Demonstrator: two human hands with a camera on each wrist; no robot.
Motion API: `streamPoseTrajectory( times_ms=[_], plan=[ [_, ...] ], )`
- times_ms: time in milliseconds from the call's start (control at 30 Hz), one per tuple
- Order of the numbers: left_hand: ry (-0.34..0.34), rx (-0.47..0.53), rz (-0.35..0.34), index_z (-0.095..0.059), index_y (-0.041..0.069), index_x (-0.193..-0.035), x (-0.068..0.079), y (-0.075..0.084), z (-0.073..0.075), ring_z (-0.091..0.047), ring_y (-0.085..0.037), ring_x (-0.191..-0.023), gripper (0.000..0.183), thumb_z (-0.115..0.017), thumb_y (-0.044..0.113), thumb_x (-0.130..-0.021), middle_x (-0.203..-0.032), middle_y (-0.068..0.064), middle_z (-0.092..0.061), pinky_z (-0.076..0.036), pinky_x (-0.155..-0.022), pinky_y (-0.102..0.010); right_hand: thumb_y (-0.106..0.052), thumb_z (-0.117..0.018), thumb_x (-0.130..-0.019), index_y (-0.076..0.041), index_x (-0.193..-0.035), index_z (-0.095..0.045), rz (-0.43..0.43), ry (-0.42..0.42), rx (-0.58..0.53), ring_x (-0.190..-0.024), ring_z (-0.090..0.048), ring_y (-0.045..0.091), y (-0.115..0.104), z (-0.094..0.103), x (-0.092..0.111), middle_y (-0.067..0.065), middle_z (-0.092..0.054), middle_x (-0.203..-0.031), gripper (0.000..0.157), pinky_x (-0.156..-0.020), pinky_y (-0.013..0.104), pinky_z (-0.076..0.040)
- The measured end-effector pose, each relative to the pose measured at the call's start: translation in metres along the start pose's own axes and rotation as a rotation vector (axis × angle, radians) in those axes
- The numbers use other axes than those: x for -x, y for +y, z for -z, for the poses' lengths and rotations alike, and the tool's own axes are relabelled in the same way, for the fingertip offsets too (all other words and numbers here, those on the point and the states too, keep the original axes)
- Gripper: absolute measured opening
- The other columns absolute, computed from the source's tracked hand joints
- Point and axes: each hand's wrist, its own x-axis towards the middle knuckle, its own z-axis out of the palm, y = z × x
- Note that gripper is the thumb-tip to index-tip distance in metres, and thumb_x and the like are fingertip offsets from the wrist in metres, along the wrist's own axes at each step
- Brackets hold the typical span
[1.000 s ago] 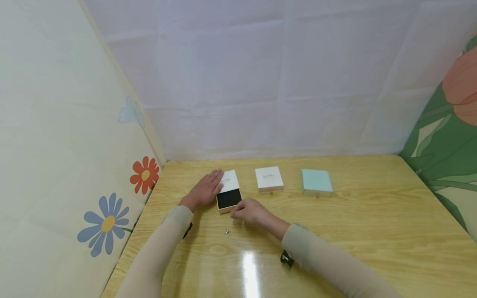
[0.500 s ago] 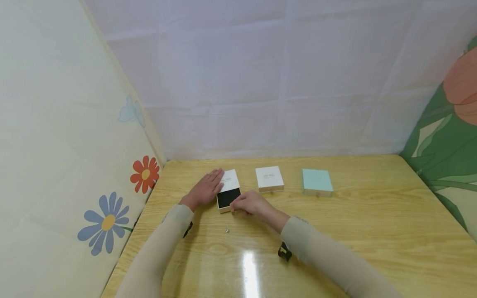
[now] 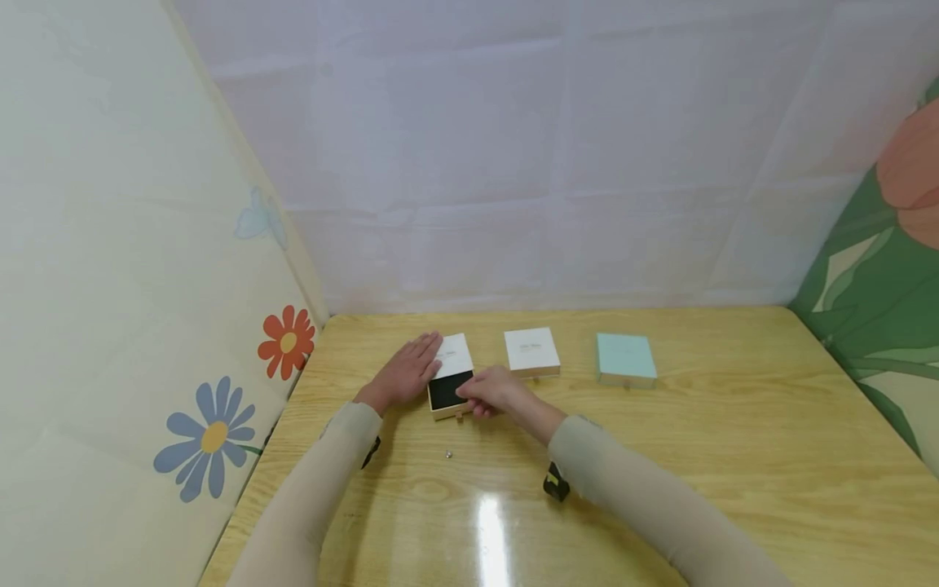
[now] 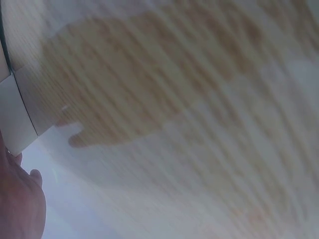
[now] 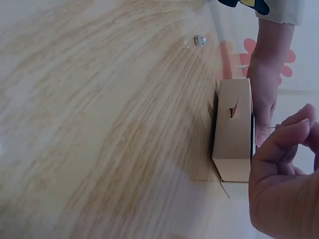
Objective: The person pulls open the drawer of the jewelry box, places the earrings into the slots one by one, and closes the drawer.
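My left hand (image 3: 403,373) rests with straight fingers on the white sleeve (image 3: 456,352) of a small drawer-style jewelry box. The box's drawer (image 3: 444,395), lined in black, is pulled out toward me; a small pull tab (image 5: 234,108) shows on its front. Over the drawer's right side, my right hand (image 3: 499,390) pinches a tiny item between thumb and fingertips. Only its thin metal post (image 5: 273,127) shows in the right wrist view; it looks like a stud earring. A matching sparkling stud earring (image 5: 200,40) lies on the table in front of the box.
A second white box (image 3: 531,349) and a mint-green box (image 3: 625,356) stand shut in a row to the right on the wooden table (image 3: 734,424). A pale cloth wall (image 3: 455,163) rises behind, with a flower-printed panel (image 3: 110,244) on the left.
My right hand has moved from the drawer's front right corner up and over its right side, uncovering the pull tab. The left hand and the earring on the table have stayed put.
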Motion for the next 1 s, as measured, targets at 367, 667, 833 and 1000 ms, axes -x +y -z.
streamPoseTrajectory(
  times_ms=[367, 667, 833, 1000],
  plan=[
    [0.006, 0.003, -0.004, -0.01, 0.007, -0.162, -0.002, -0.001, -0.001, -0.011, -0.03, -0.157, 0.062, -0.023, 0.04, -0.11, -0.17, -0.009, -0.011, -0.014, -0.128, -0.049, -0.016, -0.07, -0.091, 0.009, -0.099, -0.069, -0.031, -0.003, 0.014, -0.044, -0.052, 0.003, -0.005, 0.002, -0.013, -0.006, -0.057, -0.052, 0.027, -0.042, 0.016, -0.044],
    [0.018, 0.019, -0.003, -0.008, 0.009, -0.162, -0.003, -0.005, -0.008, -0.011, -0.03, -0.157, 0.063, -0.021, 0.043, -0.11, -0.17, -0.008, -0.011, -0.013, -0.128, -0.049, -0.016, -0.072, -0.089, 0.004, -0.099, -0.074, -0.027, 0.012, 0.04, -0.044, -0.052, 0.003, -0.001, 0.004, -0.02, -0.006, -0.057, -0.052, 0.023, -0.042, 0.016, -0.044],
    [0.021, 0.011, -0.006, -0.009, 0.009, -0.162, -0.003, -0.006, -0.008, -0.011, -0.029, -0.157, 0.063, -0.022, 0.043, -0.11, -0.17, -0.007, -0.011, -0.014, -0.128, -0.049, -0.018, -0.073, -0.09, -0.003, -0.101, -0.077, -0.006, 0.034, 0.083, -0.048, -0.053, 0.004, 0.0, 0.006, -0.021, -0.006, -0.059, -0.055, 0.02, -0.045, 0.017, -0.043],
    [0.016, -0.01, -0.005, -0.009, 0.009, -0.162, -0.003, -0.004, -0.006, -0.012, -0.029, -0.157, 0.062, -0.022, 0.041, -0.11, -0.17, -0.008, -0.011, -0.014, -0.128, -0.048, -0.019, -0.075, -0.089, -0.004, -0.098, -0.079, 0.018, 0.041, 0.154, -0.048, -0.051, 0.004, 0.002, 0.005, -0.023, -0.006, -0.058, -0.054, 0.018, -0.046, 0.018, -0.04]
  ],
)
